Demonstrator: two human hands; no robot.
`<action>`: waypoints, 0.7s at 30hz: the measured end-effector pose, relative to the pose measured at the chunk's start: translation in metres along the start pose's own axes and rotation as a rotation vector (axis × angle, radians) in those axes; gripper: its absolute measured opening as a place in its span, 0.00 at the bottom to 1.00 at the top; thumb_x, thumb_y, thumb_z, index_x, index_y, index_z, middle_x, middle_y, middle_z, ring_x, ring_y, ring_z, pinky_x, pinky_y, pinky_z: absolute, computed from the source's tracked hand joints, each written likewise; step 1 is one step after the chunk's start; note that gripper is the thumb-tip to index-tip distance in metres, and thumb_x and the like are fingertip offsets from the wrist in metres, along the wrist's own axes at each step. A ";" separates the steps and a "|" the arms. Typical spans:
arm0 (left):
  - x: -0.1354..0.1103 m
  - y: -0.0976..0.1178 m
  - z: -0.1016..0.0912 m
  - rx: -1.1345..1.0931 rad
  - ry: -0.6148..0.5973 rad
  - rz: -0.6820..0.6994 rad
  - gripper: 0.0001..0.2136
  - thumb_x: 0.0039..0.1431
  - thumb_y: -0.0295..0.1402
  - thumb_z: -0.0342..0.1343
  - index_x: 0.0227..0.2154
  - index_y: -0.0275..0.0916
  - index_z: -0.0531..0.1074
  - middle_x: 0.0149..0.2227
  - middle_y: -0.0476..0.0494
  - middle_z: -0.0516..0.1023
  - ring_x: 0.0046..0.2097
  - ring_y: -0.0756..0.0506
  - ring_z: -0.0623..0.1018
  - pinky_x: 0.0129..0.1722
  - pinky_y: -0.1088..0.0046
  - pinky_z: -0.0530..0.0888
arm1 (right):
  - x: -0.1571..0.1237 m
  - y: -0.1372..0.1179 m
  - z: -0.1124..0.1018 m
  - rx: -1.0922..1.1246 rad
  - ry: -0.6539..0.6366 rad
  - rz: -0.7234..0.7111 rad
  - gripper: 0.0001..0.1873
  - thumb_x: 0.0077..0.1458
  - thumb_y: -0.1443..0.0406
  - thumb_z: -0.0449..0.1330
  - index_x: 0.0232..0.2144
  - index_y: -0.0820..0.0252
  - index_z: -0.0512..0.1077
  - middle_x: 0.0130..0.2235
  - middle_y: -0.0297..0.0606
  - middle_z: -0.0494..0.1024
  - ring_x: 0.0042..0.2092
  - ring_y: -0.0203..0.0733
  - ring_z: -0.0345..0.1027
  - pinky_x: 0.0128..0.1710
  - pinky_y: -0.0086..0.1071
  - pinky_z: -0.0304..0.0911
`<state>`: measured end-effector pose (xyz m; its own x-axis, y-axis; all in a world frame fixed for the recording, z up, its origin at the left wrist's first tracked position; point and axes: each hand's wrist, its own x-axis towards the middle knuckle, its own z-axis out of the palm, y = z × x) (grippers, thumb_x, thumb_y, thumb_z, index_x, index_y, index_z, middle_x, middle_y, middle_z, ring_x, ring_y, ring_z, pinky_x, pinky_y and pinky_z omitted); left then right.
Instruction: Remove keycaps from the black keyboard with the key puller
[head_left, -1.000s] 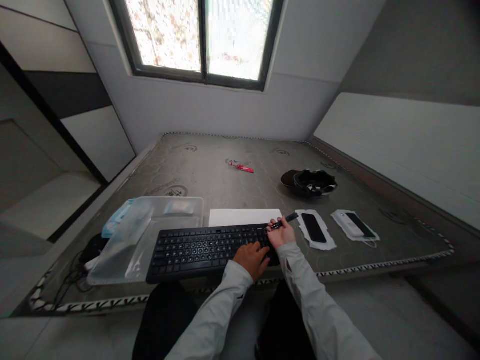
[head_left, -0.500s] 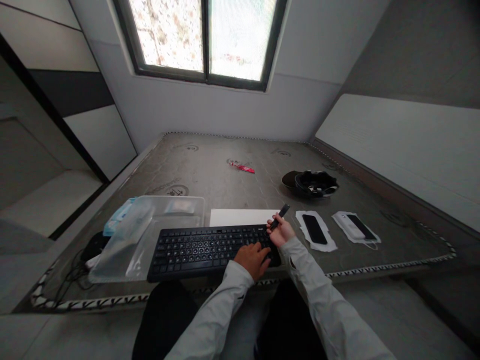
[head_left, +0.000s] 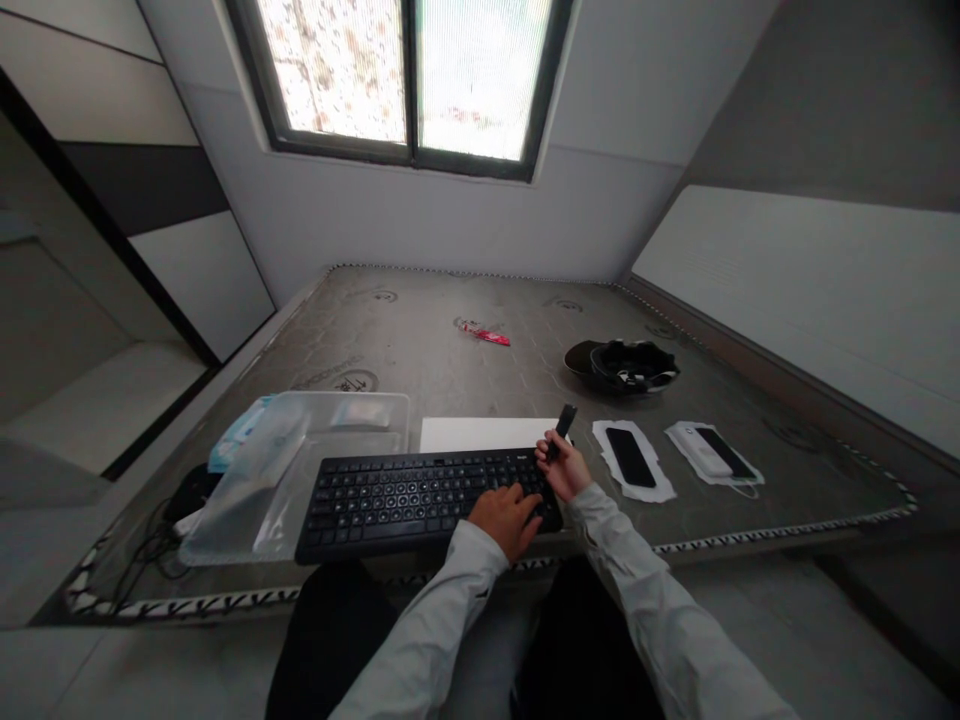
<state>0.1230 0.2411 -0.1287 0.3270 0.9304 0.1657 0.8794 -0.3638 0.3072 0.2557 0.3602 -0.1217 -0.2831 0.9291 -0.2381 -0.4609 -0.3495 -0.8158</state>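
Note:
My left hand (head_left: pixel 506 520) rests on the right end of a black computer keyboard (head_left: pixel 405 505), its fingers over the keys. My right hand (head_left: pixel 564 468) is just beyond the keyboard's right corner, pinching a short black pen-like stick (head_left: pixel 562 430) that stands nearly upright. The stick's tip is hidden behind my fingers. A white paper sheet (head_left: pixel 480 433) lies partly under the keyboard's far edge. To the right of my right hand, a black smartphone (head_left: pixel 630 457) lies on a white cut-out backing (head_left: pixel 658 470).
Further right, a second black phone (head_left: pixel 726 452) lies beside a white device (head_left: pixel 701 450). A black cap (head_left: pixel 622 365) and a red wrapper (head_left: pixel 485 335) lie on the bare mattress (head_left: pixel 420 380). A clear plastic bag (head_left: pixel 300 470) and a black mouse (head_left: pixel 191 492) with cables lie left.
The black stick has turned from pointing right to nearly upright in my right hand. My left hand stays on the keyboard. The view has shifted only slightly.

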 end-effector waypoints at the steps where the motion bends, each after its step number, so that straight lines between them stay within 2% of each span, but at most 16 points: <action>1: 0.000 0.000 0.000 0.004 -0.003 -0.003 0.16 0.62 0.43 0.46 0.51 0.48 0.65 0.42 0.44 0.71 0.42 0.45 0.73 0.38 0.68 0.70 | 0.000 0.001 -0.001 -0.011 0.004 -0.010 0.17 0.44 0.57 0.65 0.26 0.56 0.59 0.24 0.28 0.61 0.23 0.32 0.54 0.17 0.25 0.46; 8: 0.000 -0.001 0.002 0.006 0.017 0.005 0.16 0.62 0.43 0.46 0.51 0.48 0.65 0.41 0.45 0.71 0.41 0.44 0.73 0.38 0.68 0.71 | 0.010 0.004 0.000 -0.109 -0.025 -0.028 0.19 0.42 0.56 0.67 0.27 0.57 0.60 0.22 0.26 0.63 0.22 0.29 0.53 0.17 0.22 0.43; 15: 0.000 -0.001 0.003 -0.001 0.026 0.001 0.16 0.62 0.43 0.46 0.50 0.48 0.66 0.41 0.45 0.71 0.41 0.44 0.73 0.38 0.67 0.70 | 0.023 -0.004 -0.002 -0.197 -0.144 0.112 0.22 0.41 0.54 0.68 0.28 0.57 0.61 0.22 0.26 0.63 0.21 0.28 0.52 0.17 0.21 0.40; 21: 0.001 -0.001 0.003 -0.004 0.022 0.001 0.16 0.62 0.43 0.46 0.51 0.48 0.66 0.41 0.45 0.71 0.41 0.44 0.73 0.38 0.68 0.70 | 0.027 -0.006 0.002 -0.297 -0.188 0.137 0.22 0.41 0.53 0.67 0.28 0.57 0.61 0.22 0.26 0.63 0.21 0.28 0.52 0.18 0.21 0.40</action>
<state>0.1234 0.2420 -0.1312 0.3201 0.9288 0.1865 0.8775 -0.3649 0.3111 0.2489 0.3873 -0.1220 -0.4869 0.8284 -0.2769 -0.1519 -0.3926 -0.9071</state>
